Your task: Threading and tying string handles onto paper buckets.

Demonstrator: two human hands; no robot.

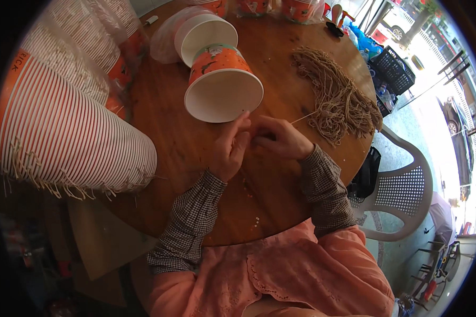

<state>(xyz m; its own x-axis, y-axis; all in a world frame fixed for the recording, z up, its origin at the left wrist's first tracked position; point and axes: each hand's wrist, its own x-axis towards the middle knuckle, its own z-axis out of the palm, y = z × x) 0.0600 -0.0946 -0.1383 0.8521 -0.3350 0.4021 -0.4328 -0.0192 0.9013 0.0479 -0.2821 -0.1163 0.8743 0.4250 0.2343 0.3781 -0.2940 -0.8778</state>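
Both hands meet near the middle of the round wooden table [195, 142]. The left hand [230, 150] lies with fingers loosely extended, fingertips just beside the rim of the nearest paper bucket [222, 84], which lies on its side, mouth toward the person. The right hand [280, 138] is curled, fingers pinched on a thin pale string [303, 118] running toward the bundle of tan strings [336, 95] at the table's right edge. A second bucket [203, 34] lies behind the first. A long nested stack of striped buckets [63, 132] crowds the left edge. Bare wood stays open between the hands and the near edge. Beyond the right edge stands a white plastic chair [402, 190], with a paved street outside.
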